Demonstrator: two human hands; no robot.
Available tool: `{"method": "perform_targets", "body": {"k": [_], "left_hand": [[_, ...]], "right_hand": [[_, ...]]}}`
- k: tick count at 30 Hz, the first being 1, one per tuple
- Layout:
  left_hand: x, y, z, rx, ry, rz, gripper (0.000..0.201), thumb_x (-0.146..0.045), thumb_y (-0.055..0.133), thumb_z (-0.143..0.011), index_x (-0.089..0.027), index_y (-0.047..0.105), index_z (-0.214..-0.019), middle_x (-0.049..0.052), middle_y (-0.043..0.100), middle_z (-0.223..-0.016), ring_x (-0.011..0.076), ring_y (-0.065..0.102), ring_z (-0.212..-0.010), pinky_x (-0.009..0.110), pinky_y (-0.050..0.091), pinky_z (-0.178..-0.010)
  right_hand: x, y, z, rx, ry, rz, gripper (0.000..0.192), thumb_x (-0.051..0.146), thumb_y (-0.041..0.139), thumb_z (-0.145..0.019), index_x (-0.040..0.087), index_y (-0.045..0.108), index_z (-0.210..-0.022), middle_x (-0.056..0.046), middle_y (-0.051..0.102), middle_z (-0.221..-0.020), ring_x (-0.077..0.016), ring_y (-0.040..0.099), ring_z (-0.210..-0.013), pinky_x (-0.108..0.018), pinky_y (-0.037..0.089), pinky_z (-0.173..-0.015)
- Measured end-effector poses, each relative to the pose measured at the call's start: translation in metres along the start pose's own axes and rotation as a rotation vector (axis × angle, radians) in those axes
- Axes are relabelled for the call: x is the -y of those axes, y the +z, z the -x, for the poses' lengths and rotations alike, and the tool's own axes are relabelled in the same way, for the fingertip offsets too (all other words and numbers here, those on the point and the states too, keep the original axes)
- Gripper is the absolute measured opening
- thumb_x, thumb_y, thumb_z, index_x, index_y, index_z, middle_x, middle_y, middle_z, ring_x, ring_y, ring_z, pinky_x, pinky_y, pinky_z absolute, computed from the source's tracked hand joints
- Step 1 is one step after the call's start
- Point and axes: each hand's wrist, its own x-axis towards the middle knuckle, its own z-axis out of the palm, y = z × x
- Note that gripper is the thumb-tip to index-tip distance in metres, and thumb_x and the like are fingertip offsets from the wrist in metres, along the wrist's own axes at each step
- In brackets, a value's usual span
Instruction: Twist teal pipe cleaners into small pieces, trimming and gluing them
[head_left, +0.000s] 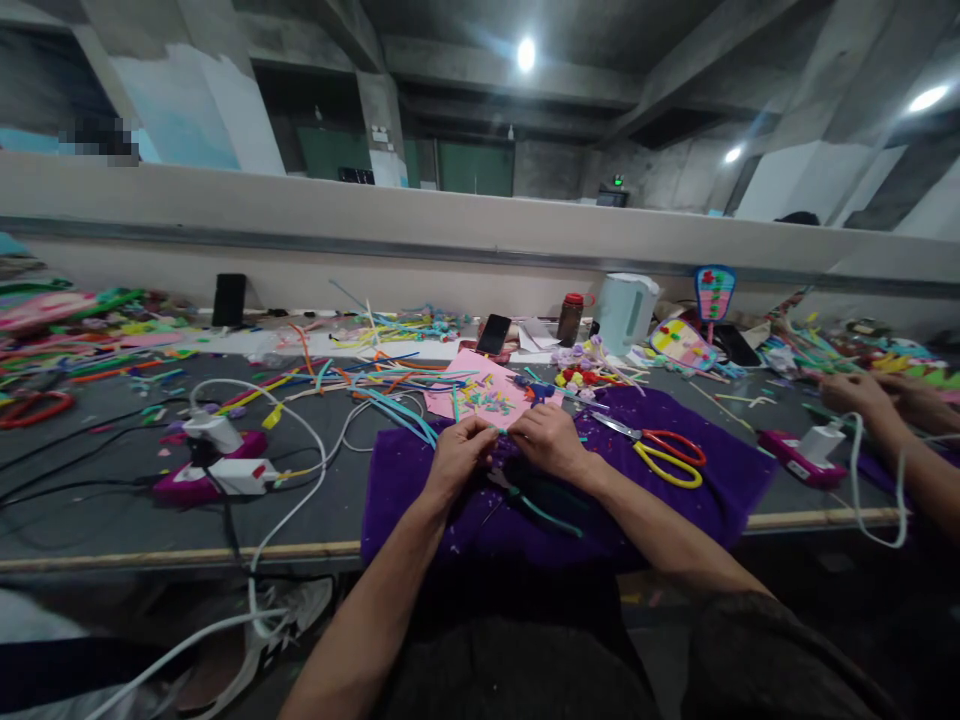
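Observation:
My left hand (460, 456) and my right hand (549, 438) are close together over a purple cloth (697, 420). The fingers of both are pinched, and a speck of green shows between them; what they hold is too small to name. Just beyond the fingertips lies a pink sheet (448, 400) covered with short coloured pieces (487, 398). Scissors (652, 448) with one red and one yellow handle rest on the cloth beside my right hand. Below the hands lies a dark tool with green handles (546, 512), perhaps pliers. Long fuzzy stems (405, 412) reach toward my left hand.
Purple power strips with plugs (217, 470) and looping white cables lie left and right. Behind stand a phone (493, 334), a red-capped bottle (571, 320), a pale kettle (627, 312) and fan-shaped crafts (714, 292). Another person's hands (862, 395) are at the right.

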Motion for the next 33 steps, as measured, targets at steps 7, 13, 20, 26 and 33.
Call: {"method": "perform_targets", "body": {"k": [7, 13, 20, 26, 33], "left_hand": [[0.0006, 0.0010, -0.0002, 0.036, 0.028, -0.120, 0.028, -0.039, 0.062, -0.063, -0.013, 0.064, -0.073, 0.002, 0.061, -0.065, 0.0128, 0.053, -0.058, 0.022, 0.040, -0.056], [-0.0019, 0.0003, 0.0034, 0.114, 0.006, -0.171, 0.021, -0.034, 0.059, -0.065, -0.014, 0.063, -0.071, 0.000, 0.060, -0.061, 0.0113, 0.051, -0.054, 0.021, 0.038, -0.051], [-0.0052, 0.0018, 0.0041, 0.120, 0.031, -0.166, 0.016, -0.029, 0.057, -0.066, -0.015, 0.062, -0.069, -0.002, 0.058, -0.058, 0.0107, 0.051, -0.052, 0.020, 0.038, -0.051], [-0.0045, 0.0026, 0.0056, 0.099, 0.099, -0.348, 0.018, -0.025, 0.055, -0.065, -0.017, 0.067, -0.075, 0.000, 0.064, -0.066, 0.0126, 0.055, -0.060, 0.021, 0.039, -0.056], [-0.0083, 0.0010, 0.0039, 0.050, 0.040, -0.116, 0.015, -0.030, 0.060, -0.065, -0.015, 0.062, -0.066, -0.002, 0.058, -0.059, 0.0093, 0.049, -0.053, 0.019, 0.035, -0.050]], "right_hand": [[0.0007, -0.0021, 0.0018, 0.044, -0.104, 0.077, 0.021, 0.024, 0.043, -0.086, 0.019, 0.061, -0.077, -0.004, 0.060, -0.069, -0.0148, 0.046, -0.068, -0.030, 0.026, -0.064], [0.0004, -0.0017, 0.0024, 0.039, -0.085, 0.001, 0.019, 0.025, 0.046, -0.085, 0.019, 0.061, -0.078, -0.004, 0.061, -0.071, -0.0146, 0.049, -0.070, -0.029, 0.029, -0.065], [-0.0049, -0.0048, 0.0007, 0.050, -0.022, -0.245, 0.009, 0.022, 0.052, -0.082, 0.019, 0.060, -0.084, -0.003, 0.064, -0.078, -0.0142, 0.054, -0.076, -0.027, 0.034, -0.066], [-0.0051, -0.0054, 0.0023, 0.032, -0.039, -0.265, 0.010, 0.024, 0.052, -0.083, 0.019, 0.061, -0.084, -0.004, 0.064, -0.078, -0.0154, 0.055, -0.076, -0.028, 0.037, -0.067], [0.0021, -0.0077, -0.0002, -0.144, 0.115, -0.293, 0.045, 0.028, 0.054, -0.080, 0.018, 0.041, -0.122, -0.004, 0.065, -0.085, -0.0160, 0.057, -0.079, -0.030, 0.042, -0.074]]}}
